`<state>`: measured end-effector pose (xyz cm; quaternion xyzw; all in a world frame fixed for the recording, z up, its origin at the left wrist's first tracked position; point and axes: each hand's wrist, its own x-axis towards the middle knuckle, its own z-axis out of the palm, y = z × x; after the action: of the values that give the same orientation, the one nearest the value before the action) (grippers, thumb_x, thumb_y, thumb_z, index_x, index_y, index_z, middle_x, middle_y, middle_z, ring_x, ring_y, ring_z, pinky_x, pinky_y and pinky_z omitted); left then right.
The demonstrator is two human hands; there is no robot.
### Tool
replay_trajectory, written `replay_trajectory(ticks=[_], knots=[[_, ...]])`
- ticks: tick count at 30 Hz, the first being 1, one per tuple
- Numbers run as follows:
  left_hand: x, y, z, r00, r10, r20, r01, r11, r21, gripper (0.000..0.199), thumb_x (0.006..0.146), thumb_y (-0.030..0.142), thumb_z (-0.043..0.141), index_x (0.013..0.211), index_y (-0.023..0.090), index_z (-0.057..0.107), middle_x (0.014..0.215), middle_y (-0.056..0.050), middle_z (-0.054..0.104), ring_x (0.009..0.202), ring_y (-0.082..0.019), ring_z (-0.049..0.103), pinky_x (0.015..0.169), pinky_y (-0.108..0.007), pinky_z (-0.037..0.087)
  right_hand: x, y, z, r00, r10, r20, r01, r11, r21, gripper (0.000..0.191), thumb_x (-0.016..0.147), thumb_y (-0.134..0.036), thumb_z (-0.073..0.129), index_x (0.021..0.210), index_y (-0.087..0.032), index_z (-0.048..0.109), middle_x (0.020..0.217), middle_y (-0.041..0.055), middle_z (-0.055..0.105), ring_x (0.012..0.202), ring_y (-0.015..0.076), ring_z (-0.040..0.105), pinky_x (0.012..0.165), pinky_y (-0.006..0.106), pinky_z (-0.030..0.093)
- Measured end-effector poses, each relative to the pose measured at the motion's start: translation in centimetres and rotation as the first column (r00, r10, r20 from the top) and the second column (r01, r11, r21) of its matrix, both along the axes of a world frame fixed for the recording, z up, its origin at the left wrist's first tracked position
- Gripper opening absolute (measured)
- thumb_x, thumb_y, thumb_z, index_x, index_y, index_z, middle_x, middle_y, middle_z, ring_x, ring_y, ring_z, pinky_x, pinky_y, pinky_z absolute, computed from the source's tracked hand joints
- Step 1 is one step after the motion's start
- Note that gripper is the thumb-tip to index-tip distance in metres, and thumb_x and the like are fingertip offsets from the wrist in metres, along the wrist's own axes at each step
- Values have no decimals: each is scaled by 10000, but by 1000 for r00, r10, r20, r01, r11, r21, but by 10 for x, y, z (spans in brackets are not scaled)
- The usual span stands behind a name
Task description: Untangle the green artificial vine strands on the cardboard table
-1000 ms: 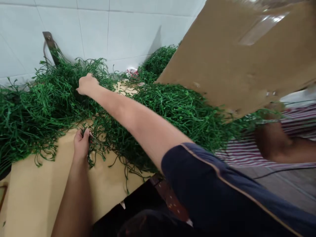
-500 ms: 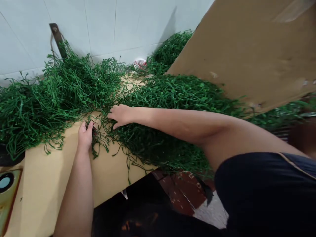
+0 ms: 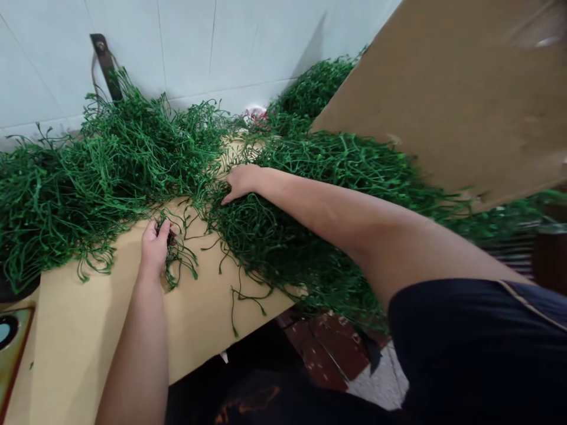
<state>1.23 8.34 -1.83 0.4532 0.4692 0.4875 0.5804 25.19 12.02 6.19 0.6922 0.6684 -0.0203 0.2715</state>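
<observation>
Pinching a small bunch of dark green, thin-stemmed plastic-looking sprigs [image 3: 181, 257] between thumb and fingers, the left hand [image 3: 155, 242] keeps a narrow grip just above the pale tan, flat worktop [image 3: 88, 330], the loose tips splaying out to its right. The right hand [image 3: 241, 182] reaches into the near left edge of a broad, tangled green heap of the same sprigs [image 3: 283, 254]; its thumb points downward, but its fingertips are lost among the stems, so whether its grip has closed on any cannot be told.

Judging by how things lie, the gathering is at an early point: only this modest bunch is in hand, and its stem ends are hidden, so any tie there cannot be made out. Much remains loose: the heap under the right forearm, a second bushy green mound [image 3: 133, 147] along the white tiled wall [image 3: 248, 41], and a few stray sprigs [image 3: 248, 295] near the worktop's front edge.
</observation>
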Motion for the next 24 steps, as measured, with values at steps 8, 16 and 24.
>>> replay_trajectory(ticks=[8,16,24], knots=[[1,-1,2,1000,5,-20,-5,1000,-17,190,719,289,656,685,168,514,549,44,500,464,-69,450,423,-177,377,5,18,3,997,-70,45,72,996,-53,598,765,-506,643,1188,-83,630,1172,167,625,1119,295,574,921,394,463],[0,1,2,999,0,-37,0,1000,-7,162,724,276,641,696,166,526,570,38,520,485,-70,453,437,-176,361,-51,-28,18,965,246,86,-257,956,141,474,837,-399,575,1214,-115,603,1222,182,555,1180,327,488,921,414,443],[1,2,4,1000,28,-3,-28,999,-15,281,657,363,708,704,162,519,539,54,525,436,-54,462,412,-163,381,-62,-62,4,914,404,-29,-405,911,-73,586,780,-436,623,1291,-163,534,1298,133,520,1205,298,480,949,387,434]])
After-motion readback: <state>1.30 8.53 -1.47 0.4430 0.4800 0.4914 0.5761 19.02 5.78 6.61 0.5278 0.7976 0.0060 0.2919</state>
